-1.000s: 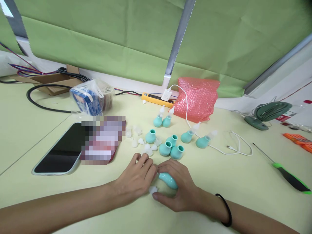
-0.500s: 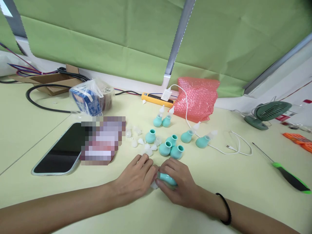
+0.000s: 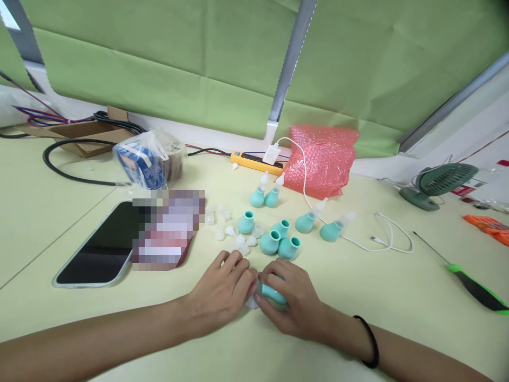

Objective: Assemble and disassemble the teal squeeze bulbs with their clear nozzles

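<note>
My right hand (image 3: pixel 298 300) is wrapped round a teal rubber bulb (image 3: pixel 274 295) lying on its side, its neck toward the left. My left hand (image 3: pixel 225 292) meets it there, closed on a translucent plastic piece (image 3: pixel 259 287) at the bulb's mouth; the fingers hide most of that piece. A whitish piece (image 3: pixel 251 303) shows just below the left fingertips. Beyond my hands stand several open-mouthed teal bulbs (image 3: pixel 270 242), with loose translucent and white tips (image 3: pixel 240 242) to their left. Further back, several bulb nasal aspirators (image 3: pixel 332 230) have clear necks and white tips fitted.
Two phones lie at left, a black-screened one (image 3: pixel 99 249) and one with a blurred screen (image 3: pixel 169 228). Behind are a plastic-wrapped blue package (image 3: pixel 139 162), a yellow power strip (image 3: pixel 252 163) and red bubble wrap (image 3: pixel 322 162). A white cable (image 3: pixel 392 233), screwdriver (image 3: pixel 473 286) and green fan (image 3: pixel 447 179) are at right.
Both hands stay in the same place. The right fingers have shifted slightly on the teal bulb, so its visible part looks a little different. The things on the table have not moved.
</note>
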A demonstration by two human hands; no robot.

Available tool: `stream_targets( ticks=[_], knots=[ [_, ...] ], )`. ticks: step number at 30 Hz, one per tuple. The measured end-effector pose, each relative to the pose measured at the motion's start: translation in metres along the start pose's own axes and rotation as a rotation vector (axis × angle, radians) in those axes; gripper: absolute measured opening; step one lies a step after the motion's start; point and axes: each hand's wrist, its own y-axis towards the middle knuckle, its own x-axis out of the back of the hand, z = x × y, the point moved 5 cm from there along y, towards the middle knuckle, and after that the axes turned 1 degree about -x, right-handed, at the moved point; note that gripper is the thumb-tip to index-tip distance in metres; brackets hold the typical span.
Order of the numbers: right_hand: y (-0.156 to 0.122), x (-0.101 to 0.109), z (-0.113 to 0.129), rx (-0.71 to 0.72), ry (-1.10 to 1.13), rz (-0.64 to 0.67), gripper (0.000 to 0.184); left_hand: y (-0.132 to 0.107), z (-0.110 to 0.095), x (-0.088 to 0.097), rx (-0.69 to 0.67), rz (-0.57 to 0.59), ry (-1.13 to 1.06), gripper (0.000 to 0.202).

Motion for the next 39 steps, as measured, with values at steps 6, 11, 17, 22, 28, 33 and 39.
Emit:
stream_targets(
  ticks=[6,11,17,22,28,33,39],
  knots=[
    [0.0,-0.002,-0.001,-0.012,-0.032,0.022,0.012,0.002,0.003,-0.002,0.055,0.01,0.008,0.019],
    [0.0,-0.002,-0.002,-0.017,-0.047,0.038,0.013,0.003,0.005,-0.004,0.074,0.055,-0.024,0.017],
    [-0.001,-0.002,-0.003,0.005,-0.035,0.025,0.014,0.004,0.006,0.002,0.087,0.121,-0.224,0.02],
    [-0.003,-0.003,-0.004,0.003,-0.02,0.003,0.013,0.006,0.007,0.009,0.088,0.059,-0.322,0.022],
    [-0.002,-0.003,-0.003,0.002,0.004,-0.017,0.011,0.003,0.007,0.01,0.058,-0.019,-0.336,0.017],
    [-0.002,-0.003,-0.003,-0.006,-0.009,-0.013,0.011,-0.001,0.007,0.009,0.033,-0.082,-0.351,0.015],
    [-0.002,-0.003,-0.005,-0.007,-0.017,-0.011,0.011,-0.003,0.009,0.006,0.057,-0.133,-0.339,0.013]
  ],
)
